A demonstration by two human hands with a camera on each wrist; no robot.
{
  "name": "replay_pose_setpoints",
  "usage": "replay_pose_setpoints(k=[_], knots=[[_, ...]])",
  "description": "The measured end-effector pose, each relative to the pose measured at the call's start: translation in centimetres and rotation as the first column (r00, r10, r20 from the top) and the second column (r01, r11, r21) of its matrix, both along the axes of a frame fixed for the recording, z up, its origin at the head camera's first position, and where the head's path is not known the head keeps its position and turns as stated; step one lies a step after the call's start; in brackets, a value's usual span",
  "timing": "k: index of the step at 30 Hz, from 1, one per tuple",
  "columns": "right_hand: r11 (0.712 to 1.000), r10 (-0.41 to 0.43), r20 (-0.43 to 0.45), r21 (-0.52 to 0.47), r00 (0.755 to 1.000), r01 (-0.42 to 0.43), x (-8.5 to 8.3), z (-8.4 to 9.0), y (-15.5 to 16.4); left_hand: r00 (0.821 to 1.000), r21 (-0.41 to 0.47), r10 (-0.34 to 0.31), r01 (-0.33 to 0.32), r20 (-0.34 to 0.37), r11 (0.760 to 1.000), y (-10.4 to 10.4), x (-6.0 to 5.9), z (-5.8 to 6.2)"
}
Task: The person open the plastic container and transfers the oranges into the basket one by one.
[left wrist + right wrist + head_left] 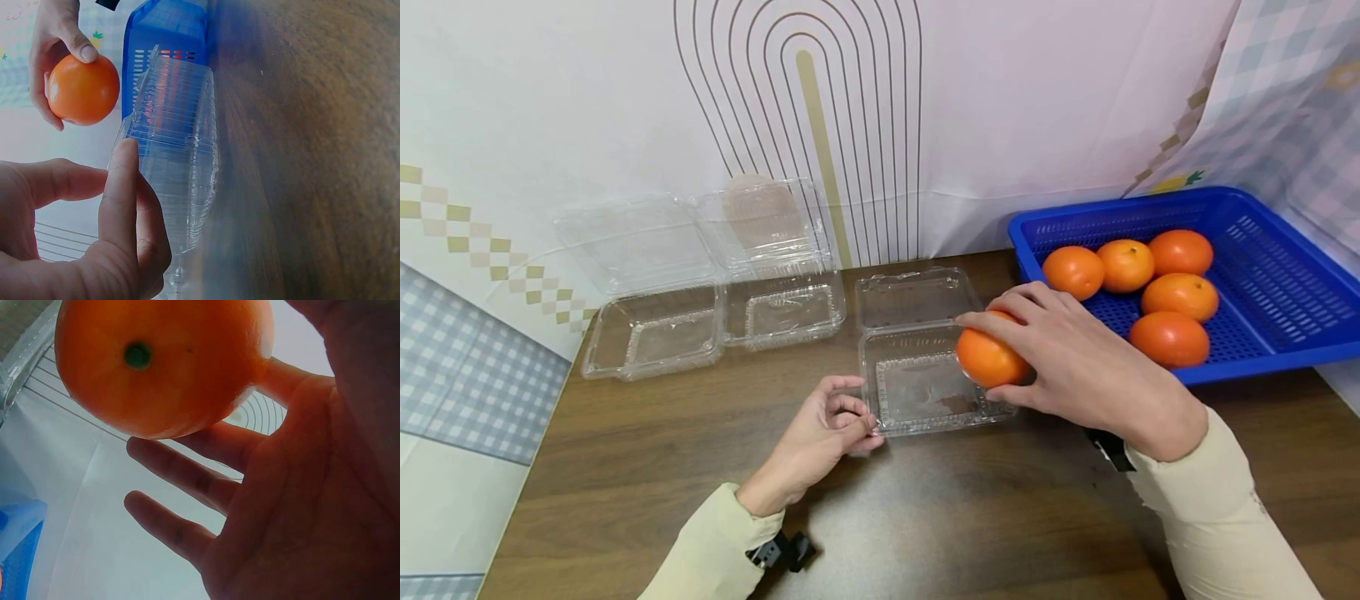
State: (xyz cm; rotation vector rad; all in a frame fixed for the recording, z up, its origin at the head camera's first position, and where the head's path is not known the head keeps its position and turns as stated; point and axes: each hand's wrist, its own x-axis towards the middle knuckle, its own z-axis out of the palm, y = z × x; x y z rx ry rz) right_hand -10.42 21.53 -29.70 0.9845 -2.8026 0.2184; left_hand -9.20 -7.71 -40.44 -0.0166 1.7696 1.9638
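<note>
In the head view my right hand grips an orange between thumb and fingers, above the right side of an open clear plastic clamshell container. The right wrist view shows this orange with a green stem spot, two of the fingers stretched out beneath it. My left hand pinches the container's near left corner. From the left wrist, its curled fingers appear right at the rim of the container, and the orange hangs higher than that rim.
A blue basket on the right holds several oranges. Two more clear clamshell containers stand open at the back left, lids against the patterned wall cloth. Everything rests on a brown wooden table.
</note>
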Motion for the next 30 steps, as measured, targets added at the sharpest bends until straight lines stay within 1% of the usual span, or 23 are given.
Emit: replay_pose_setpoints(k=[8,15,30], knots=[[1.000,-0.004,0.006,-0.012,1.000,0.004,0.0,0.1,0.2,1.000,-0.005,-0.003,0.003,0.001,1.000,0.0,0.0,0.0],[0.999,-0.036,0.036,-0.005,0.999,0.036,0.1,0.3,0.5,1.000,-0.001,-0.003,0.003,0.003,1.000,0.0,0.0,0.0],[0.998,-0.061,0.034,-0.026,0.998,0.062,0.0,0.6,1.4,1.000,-0.003,-0.004,0.004,0.003,1.000,0.0,0.0,0.0]])
